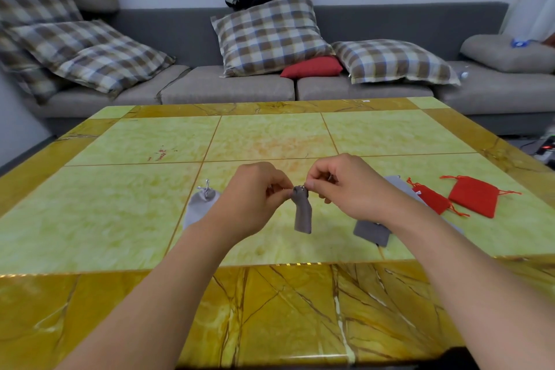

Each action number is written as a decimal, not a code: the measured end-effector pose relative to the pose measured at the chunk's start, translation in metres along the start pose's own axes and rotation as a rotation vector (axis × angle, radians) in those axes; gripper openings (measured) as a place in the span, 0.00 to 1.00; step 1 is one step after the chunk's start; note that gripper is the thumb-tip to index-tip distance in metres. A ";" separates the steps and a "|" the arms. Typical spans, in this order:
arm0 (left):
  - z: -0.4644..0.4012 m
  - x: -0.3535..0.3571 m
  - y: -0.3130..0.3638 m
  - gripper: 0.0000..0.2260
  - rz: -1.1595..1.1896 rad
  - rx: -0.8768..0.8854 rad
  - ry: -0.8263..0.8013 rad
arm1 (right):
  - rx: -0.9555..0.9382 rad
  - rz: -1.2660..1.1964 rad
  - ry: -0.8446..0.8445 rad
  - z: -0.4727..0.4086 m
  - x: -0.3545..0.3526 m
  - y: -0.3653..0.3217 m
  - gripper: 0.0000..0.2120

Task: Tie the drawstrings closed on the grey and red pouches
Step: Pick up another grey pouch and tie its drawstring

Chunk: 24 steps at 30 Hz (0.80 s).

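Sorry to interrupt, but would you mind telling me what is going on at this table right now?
A person is tying small drawstring pouches shut. Both hands, the left hand and the right hand, pinch the strings at the gathered neck of a grey pouch held up above the yellow table. Another grey pouch with a cinched top lies to the left. A flat grey pouch lies under the right forearm, and two red pouches lie flat to the right with their strings loose.

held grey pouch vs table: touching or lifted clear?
Apart. The head view shows the held grey pouch hanging from the left hand and right hand, which pinch its gathered neck, its bottom edge clear above the table.
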<state>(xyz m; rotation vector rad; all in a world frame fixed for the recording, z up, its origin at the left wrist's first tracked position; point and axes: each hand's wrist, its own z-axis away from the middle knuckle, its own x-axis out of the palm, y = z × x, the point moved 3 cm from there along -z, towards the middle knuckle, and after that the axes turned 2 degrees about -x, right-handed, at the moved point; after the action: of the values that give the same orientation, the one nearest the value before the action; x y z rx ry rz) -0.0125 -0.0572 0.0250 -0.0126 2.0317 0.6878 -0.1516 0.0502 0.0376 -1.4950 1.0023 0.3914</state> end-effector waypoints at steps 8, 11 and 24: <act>0.003 0.005 0.001 0.06 0.307 -0.156 -0.054 | -0.019 -0.025 -0.031 0.000 -0.001 0.002 0.08; 0.002 0.006 0.006 0.09 0.552 -0.216 -0.090 | -0.051 0.016 -0.031 -0.001 0.001 0.000 0.07; 0.001 -0.002 0.006 0.10 0.846 -0.180 -0.106 | -0.021 -0.056 0.008 0.001 -0.004 0.000 0.09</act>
<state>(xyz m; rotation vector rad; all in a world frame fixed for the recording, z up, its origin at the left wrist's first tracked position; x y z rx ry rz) -0.0123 -0.0519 0.0289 0.7961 1.8235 1.3503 -0.1538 0.0530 0.0402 -1.5409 0.9629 0.3569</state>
